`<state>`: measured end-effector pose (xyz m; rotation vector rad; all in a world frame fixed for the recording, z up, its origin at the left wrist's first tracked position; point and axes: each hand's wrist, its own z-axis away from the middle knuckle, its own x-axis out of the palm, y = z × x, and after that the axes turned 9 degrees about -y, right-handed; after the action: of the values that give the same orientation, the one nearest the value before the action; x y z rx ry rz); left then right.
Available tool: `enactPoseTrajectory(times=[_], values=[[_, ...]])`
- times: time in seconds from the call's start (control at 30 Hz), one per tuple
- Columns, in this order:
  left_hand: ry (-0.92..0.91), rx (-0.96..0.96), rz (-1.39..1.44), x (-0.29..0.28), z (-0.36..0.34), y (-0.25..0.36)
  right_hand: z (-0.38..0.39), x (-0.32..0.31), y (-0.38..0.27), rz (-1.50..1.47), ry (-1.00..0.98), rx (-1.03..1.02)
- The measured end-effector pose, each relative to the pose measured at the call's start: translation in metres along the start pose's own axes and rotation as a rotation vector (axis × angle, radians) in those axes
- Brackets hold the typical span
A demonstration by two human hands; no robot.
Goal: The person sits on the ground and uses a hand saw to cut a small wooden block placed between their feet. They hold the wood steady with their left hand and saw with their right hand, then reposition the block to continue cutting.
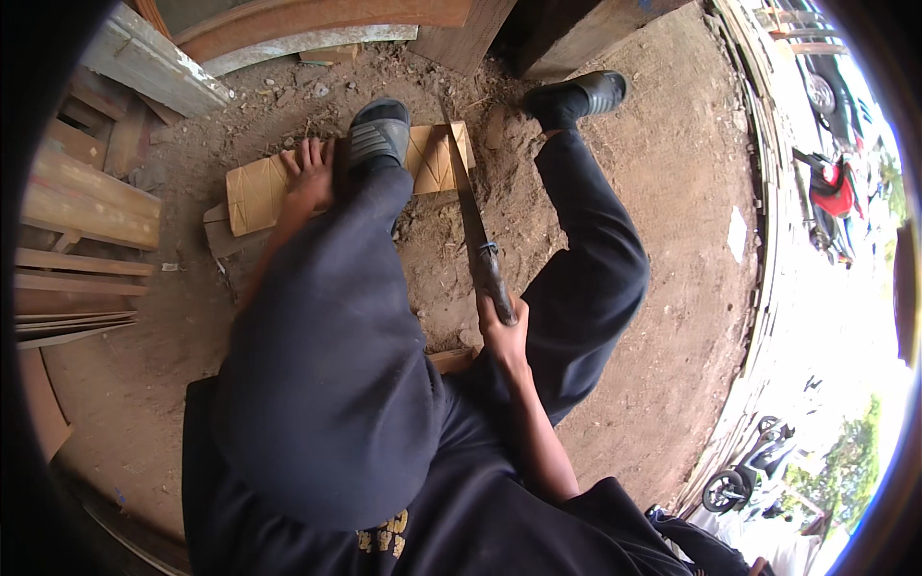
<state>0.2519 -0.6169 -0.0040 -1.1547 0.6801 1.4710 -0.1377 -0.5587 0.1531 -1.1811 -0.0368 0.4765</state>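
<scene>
A handsaw (pixel 467 197) is in my right hand (pixel 505 336), which is closed around its dark handle. Its long blade points away from me and lies across the right end of a light-brown wooden board (pixel 255 200) marked with dark lines. My left hand (pixel 309 173) rests on the board's left part with its fingers spread flat. Between the hand and the blade, my left foot in a grey striped sandal (pixel 378 134) stands on the board. Another piece of wood (pixel 221 233) shows beneath the board's left end.
Wooden planks (pixel 86 197) are stacked at the left. Beams and a curved wooden piece (pixel 327 27) lie at the far side. My right foot in its sandal (pixel 603 93) is on the dirt floor (pixel 687 288). Motorcycles (pixel 834 197) stand outside at the right.
</scene>
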Motion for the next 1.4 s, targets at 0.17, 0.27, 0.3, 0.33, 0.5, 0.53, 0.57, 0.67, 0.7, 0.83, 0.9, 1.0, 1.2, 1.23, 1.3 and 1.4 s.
enactPoseTrajectory(times=[0.17, 0.27, 0.3, 0.33, 0.5, 0.53, 0.57, 0.67, 0.7, 0.83, 0.9, 1.0, 1.2, 1.23, 1.3, 1.4], values=[[0.03, 0.028, 0.019, 0.001, -0.001, 0.014, -0.078, 0.022, -0.023, 0.03, 0.007, 0.028], [0.05, 0.019, 0.015, 0.008, 0.002, 0.007, -0.07, 0.027, -0.025, 0.093, -0.031, 0.024], [0.059, 0.011, 0.007, 0.01, 0.002, 0.003, -0.055, 0.028, -0.021, -0.032, -0.063, 0.022], [0.065, 0.0, 0.005, 0.011, 0.002, 0.001, -0.038, 0.028, -0.02, 0.003, -0.039, -0.021], [-0.101, -0.003, 0.008, -0.027, 0.012, 0.018, -0.046, 0.029, -0.037, -0.049, 0.014, 0.021], [-0.082, 0.009, 0.005, -0.025, 0.009, 0.018, -0.058, 0.034, -0.041, -0.016, 0.034, 0.042], [-0.059, 0.014, -0.005, -0.022, 0.007, 0.014, -0.059, 0.043, -0.047, 0.002, 0.029, 0.023], [-0.039, 0.035, -0.014, -0.018, 0.009, 0.015, -0.053, 0.043, -0.023, 0.135, 0.035, -0.023], [-0.031, 0.035, 0.029, -0.02, 0.009, 0.013, -0.043, 0.033, -0.027, 0.089, 0.036, 0.048], [0.144, 0.058, 0.05, 0.023, -0.003, -0.004, 0.0, 0.003, -0.037, -0.002, -0.031, 0.171], [0.217, 0.052, 0.041, 0.047, -0.01, -0.011, -0.021, 0.007, -0.037, 0.037, -0.035, 0.062], [0.102, 0.069, 0.094, 0.023, -0.004, 0.008, -0.076, 0.017, -0.044, 0.055, 0.0, 0.004], [0.004, 0.029, 0.121, 0.0, 0.01, 0.002, -0.066, 0.002, -0.024, 0.043, -0.081, -0.064], [-0.004, 0.023, 0.114, -0.001, 0.012, 0.001, -0.062, -0.003, -0.023, 0.04, -0.092, -0.05], [-0.021, 0.005, 0.111, -0.005, 0.017, -0.003, -0.056, -0.007, -0.023, 0.013, -0.099, -0.029], [-0.04, 0.001, 0.105, -0.009, 0.019, 0.0, -0.042, -0.001, -0.021, 0.005, -0.076, -0.019]])
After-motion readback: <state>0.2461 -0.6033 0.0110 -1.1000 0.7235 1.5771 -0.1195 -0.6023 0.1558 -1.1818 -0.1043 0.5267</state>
